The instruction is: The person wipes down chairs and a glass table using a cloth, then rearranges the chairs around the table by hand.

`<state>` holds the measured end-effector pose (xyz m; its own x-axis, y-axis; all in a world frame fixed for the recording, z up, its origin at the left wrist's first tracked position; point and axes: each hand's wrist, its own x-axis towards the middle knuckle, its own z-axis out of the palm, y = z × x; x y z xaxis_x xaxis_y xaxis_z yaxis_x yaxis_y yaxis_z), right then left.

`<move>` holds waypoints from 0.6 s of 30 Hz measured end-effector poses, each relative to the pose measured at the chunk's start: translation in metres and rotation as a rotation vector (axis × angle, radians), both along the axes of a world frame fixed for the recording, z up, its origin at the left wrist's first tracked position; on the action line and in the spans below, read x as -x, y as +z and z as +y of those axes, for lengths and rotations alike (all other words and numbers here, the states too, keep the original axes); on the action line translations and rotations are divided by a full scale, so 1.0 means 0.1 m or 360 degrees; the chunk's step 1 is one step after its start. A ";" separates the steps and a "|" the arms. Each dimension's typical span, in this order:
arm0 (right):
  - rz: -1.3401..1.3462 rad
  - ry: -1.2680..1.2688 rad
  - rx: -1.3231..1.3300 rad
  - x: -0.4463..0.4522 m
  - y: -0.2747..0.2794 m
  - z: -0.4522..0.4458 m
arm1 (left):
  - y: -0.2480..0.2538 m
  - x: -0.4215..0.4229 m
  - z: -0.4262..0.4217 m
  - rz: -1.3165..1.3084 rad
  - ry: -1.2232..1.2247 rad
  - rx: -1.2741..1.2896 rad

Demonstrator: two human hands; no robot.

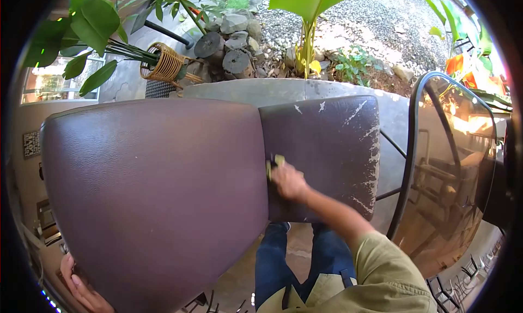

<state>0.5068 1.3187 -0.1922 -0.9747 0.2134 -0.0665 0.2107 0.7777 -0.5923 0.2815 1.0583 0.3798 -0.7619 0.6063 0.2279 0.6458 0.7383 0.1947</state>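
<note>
"So, where's the yellow-and-black tool (279, 161)?"
"Blurred, clamped in the grip of the right hand (290, 183), where the chair's (163, 166) back meets its seat."
"Left hand (83, 288)?"
"At the chair back's outer edge; can't tell its grip."
"Containers?"
"Beyond the chair, a wicker basket (162, 65) holding a leafy plant (96, 25)."

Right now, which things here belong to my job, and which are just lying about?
In the job:
seat
backrest, your left hand at its edge
blurred tool in your right hand

Just about:
glass table
wicker basket
log stumps
</note>
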 end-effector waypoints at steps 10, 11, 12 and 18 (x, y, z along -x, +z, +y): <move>-0.0191 0.1136 0.0144 -0.62 0.01 -0.15 | -0.07 0.12 -0.11 0.0031 -0.0060 -0.0023; -0.0012 0.1374 -0.0640 -0.40 -0.16 0.11 | -0.06 0.12 -0.11 0.0024 -0.0040 -0.0031; 0.0021 0.1092 -0.0440 -0.23 -0.31 0.45 | -0.05 0.12 -0.12 0.0019 -0.0019 -0.0037; 0.0133 -0.0741 -0.0620 0.46 -0.06 1.94 | -0.05 0.28 -0.31 0.0084 -0.0137 -0.0075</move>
<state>0.4612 1.5130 -0.1979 -0.7718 0.6114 0.1745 0.5456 0.7778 -0.3119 0.2532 1.0268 0.3743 -0.6934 0.6568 0.2962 0.7169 0.6703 0.1918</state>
